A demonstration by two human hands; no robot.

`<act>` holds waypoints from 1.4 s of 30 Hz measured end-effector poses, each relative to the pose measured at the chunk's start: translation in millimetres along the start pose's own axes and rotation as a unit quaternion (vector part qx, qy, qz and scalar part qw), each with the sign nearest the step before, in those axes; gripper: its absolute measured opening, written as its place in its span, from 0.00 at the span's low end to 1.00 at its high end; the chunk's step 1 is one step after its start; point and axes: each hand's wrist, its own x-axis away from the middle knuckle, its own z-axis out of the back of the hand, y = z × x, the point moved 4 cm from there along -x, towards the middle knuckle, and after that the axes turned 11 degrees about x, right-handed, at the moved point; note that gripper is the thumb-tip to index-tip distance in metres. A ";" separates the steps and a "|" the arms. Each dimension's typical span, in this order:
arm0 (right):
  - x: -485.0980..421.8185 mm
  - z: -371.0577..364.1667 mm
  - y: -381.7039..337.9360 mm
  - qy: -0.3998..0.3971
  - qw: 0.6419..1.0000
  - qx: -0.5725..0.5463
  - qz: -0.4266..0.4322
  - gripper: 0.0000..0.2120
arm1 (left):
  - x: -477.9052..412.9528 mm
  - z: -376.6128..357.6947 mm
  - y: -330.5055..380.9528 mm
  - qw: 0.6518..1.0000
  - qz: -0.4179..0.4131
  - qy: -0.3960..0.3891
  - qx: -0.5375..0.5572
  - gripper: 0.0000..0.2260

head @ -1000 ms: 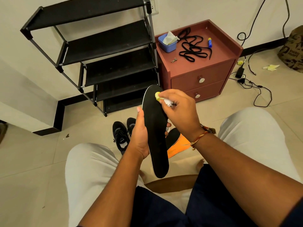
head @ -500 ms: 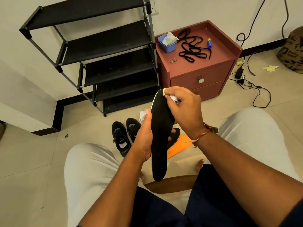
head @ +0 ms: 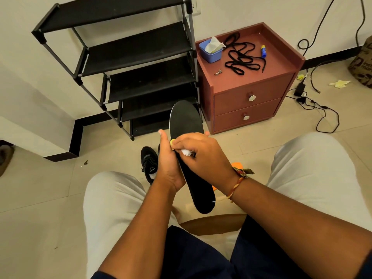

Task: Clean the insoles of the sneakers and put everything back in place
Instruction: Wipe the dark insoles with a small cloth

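**Item under work.** One black insole (head: 186, 121) is held clear of the floor between the person's knees. Its toe end points up and away toward the shoe rack (head: 130, 49) and its heel end hangs low near the lap.

**Hands.** The left hand (head: 169, 165) grips the insole's left edge at about mid-length, with the thumb raised along the rim and the fingers wrapped behind. The right hand (head: 203, 156) is curled round a white wad of tissue (head: 186, 152) (a yellow scrap shows at its far end). It presses that wad onto the insole's upper face beside the left thumb.

**Handling assessment.** The insole looks thin, light and flexible. It would probably bow under wiping pressure unless backed from behind, so the mid-length grip is sound. A hold at the heel alone would let the toe flap. The fabric face appears matte and unlikely to slip.

**Surroundings.**
- One black sneaker (head: 150, 164) sits on the floor just beyond the left hand, and a second is mostly hidden behind it.
- An orange piece (head: 236, 164) shows behind the right wrist (possibly the other insole; I cannot tell).
- Black laces (head: 241, 57) and a blue tub (head: 211, 54) lie on the bedside cabinet (head: 251, 83).

**Status.** In my judgement, cleaning is under way and refitting has not yet begun.
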 end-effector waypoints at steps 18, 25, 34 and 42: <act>-21.9 35.8 56.9 0.078 0.984 0.139 -0.076 0.09 | -2.8 -4.0 -10.6 0.999 0.021 -0.028 -0.038 0.36; -0.4 3.7 6.3 -0.022 0.997 0.071 0.020 0.07 | 0.1 0.3 3.8 1.000 -0.009 0.017 -0.001 0.35; 1.1 -1.6 3.7 -0.052 0.993 0.095 0.056 0.07 | 5.0 -2.1 7.2 1.000 -0.010 0.016 0.002 0.36; -19.6 33.6 54.4 0.078 0.984 0.146 -0.066 0.08 | 5.6 -10.2 -6.0 0.998 0.019 0.001 -0.057 0.35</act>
